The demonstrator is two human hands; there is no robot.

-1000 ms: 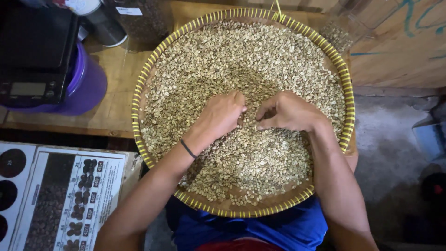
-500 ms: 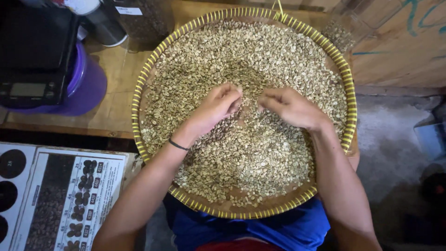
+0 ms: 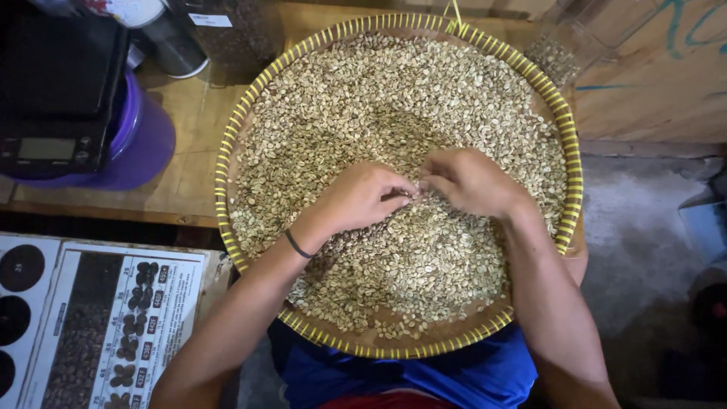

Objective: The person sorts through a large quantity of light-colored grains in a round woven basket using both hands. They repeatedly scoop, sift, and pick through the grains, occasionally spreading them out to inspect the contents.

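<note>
Head camera looks down on our two hands meeting over a round woven tray (image 3: 227, 163) with a yellow-striped rim, spread with pale green coffee beans (image 3: 379, 98). Half a second ago our hands lay a little apart on the beans; now they have drawn together near the tray's middle, fingertips almost touching. Our left hand (image 3: 362, 198), a dark band at its wrist, has its fingers curled together and pressed down into the beans. Our right hand (image 3: 473, 182) is likewise curled, fingers bunched; whether either pinches a bean we cannot tell. We judge the picking has narrowed onto one small patch of beans. A digital scale (image 3: 53, 113) sits on a purple tub (image 3: 144, 144) to the left, and a printed bean chart (image 3: 98, 326) lies below it.
</note>
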